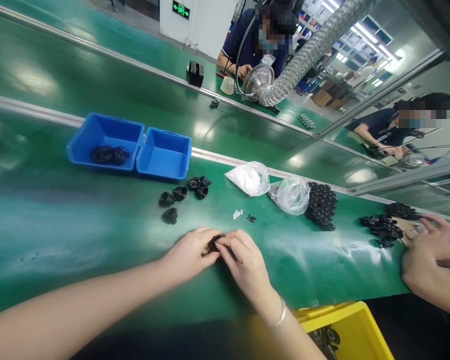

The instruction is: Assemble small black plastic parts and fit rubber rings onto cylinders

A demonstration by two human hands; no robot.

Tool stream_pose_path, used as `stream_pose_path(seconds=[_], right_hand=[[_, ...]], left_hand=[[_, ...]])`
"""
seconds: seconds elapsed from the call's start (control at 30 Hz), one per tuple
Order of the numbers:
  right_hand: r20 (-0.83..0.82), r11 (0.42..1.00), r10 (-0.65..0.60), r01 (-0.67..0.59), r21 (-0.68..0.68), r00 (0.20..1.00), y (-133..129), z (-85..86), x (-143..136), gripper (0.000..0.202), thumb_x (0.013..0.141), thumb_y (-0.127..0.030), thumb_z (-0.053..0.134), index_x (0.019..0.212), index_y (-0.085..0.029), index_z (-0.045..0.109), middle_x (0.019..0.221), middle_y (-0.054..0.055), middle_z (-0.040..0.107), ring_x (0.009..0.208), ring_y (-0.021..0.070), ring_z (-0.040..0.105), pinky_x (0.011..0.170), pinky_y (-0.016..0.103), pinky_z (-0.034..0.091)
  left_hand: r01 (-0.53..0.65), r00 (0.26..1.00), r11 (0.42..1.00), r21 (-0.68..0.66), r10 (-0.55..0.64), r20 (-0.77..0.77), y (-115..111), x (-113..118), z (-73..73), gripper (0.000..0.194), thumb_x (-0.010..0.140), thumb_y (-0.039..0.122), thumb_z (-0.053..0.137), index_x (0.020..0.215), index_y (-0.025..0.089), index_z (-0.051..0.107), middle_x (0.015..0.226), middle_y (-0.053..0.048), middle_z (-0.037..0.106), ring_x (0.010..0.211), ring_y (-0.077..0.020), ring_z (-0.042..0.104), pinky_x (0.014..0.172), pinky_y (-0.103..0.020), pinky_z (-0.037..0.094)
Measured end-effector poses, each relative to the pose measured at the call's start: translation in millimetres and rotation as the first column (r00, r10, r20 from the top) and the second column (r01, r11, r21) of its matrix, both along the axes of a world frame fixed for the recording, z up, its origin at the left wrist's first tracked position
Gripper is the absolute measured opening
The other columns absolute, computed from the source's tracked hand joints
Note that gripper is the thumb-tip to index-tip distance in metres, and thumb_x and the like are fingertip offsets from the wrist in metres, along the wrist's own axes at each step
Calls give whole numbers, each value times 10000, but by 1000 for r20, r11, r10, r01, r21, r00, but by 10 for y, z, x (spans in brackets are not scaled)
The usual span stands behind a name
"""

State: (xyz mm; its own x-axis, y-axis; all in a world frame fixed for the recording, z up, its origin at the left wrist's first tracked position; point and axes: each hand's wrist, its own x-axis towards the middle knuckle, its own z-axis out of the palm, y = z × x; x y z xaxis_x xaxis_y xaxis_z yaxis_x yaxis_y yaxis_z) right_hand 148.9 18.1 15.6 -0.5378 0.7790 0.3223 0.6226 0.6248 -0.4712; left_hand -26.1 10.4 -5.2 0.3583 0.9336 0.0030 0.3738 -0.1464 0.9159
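A black part (214,243) is held just above the green desk (97,235), between the left hand (191,252) and the right hand (245,260). The left fingers are closed around its side; the right fingers are drawn narrowly together on its right edge. Whether a smaller piece is pinched there cannot be told.

Beyond the hands, a few white pieces (237,214) are laid out, with small black pieces (251,218) just to their right. Farther back, 2 clear plastic bags are set near each other: a bag with white contents (249,179) and a second bag (292,195), beside which black fittings (322,205) are massed. To the left, black cup-shaped pieces (180,193) are loosely scattered in front of 2 blue bins standing side by side. Black cables (110,155) are contained in the left bin (123,131); the right bin (163,155) is placed against it. At lower right, more dark parts (326,340) are held in a yellow crate (363,330). At far right, a co-worker's hand (427,252) is seen, blurred, beside a pile of black parts (382,230).
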Motion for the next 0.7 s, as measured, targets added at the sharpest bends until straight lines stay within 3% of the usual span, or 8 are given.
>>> stream_pose_path(seconds=[0.27, 0.5, 0.7], right_hand=[[143, 997, 62, -69, 44, 988, -119, -28, 73, 302, 926, -130, 488, 1209, -199, 569, 967, 96, 599, 832, 199, 563, 719, 371, 477], [157, 997, 70, -76, 32, 985, -182, -97, 84, 438, 918, -110, 476, 1347, -197, 465, 977, 103, 571, 835, 204, 547, 730, 380, 473], [275, 992, 113, -123, 18, 955, -157, -26, 58, 433, 918, -136, 467, 1349, -175, 460, 971, 108, 601, 836, 220, 563, 723, 397, 481]], left_hand=[[-24, 999, 999, -37, 25, 29, 8, -4, -33, 440, 754, 116, 554, 1184, 207, 583, 1040, -63, 637, 681, -130, 616, 707, -288, 545], [-25, 999, 997, -72, 27, 34, 16, -15, -6, 451, 759, 107, 546, 1204, 170, 585, 1111, -105, 635, 784, -172, 648, 766, -322, 551], [-51, 998, 998, -47, 53, 44, 25, -26, -15, 400, 765, 112, 553, 1151, 200, 613, 1086, -84, 658, 797, -172, 659, 791, -334, 550]])
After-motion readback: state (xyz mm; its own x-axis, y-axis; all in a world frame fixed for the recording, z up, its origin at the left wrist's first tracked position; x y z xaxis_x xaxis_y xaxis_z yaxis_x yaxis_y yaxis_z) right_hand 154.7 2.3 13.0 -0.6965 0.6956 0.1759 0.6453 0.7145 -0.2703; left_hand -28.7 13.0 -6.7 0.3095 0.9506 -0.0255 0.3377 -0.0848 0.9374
